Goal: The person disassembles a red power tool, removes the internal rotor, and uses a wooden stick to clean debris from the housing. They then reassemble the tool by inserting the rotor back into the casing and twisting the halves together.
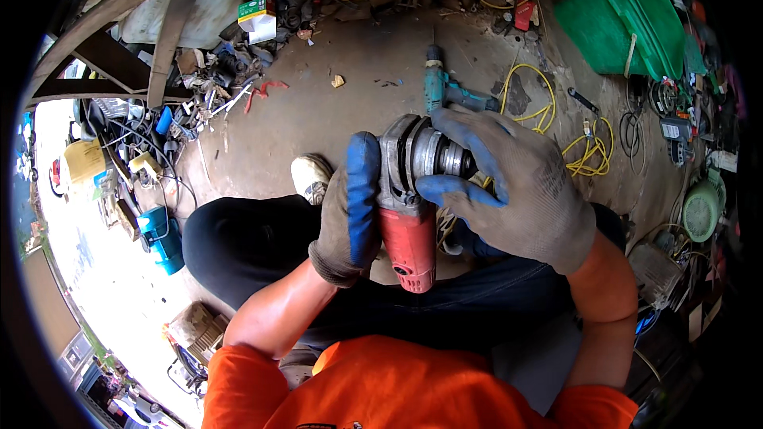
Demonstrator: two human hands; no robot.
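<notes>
A red angle grinder [408, 242] with a grey metal gear head is held over my lap, its body pointing down toward me. My left hand [347, 210], in a grey glove with blue fingers, is closed along the left side of the gear head. From the other side my right hand [528, 183], gloved alike, curls its thumb and forefinger around the stepped metal spindle end [433, 155], which points right. The rest of the right fingers are hidden behind the hand. Just beyond, a teal power drill [435, 89] lies on the floor.
A yellow cable [548, 107] loops on the floor to the right, below a green plastic bin [628, 20]. Scrap parts [214, 79] are heaped at the far left, under a wooden frame [171, 40]. A blue machine [161, 238] stands left of my knee.
</notes>
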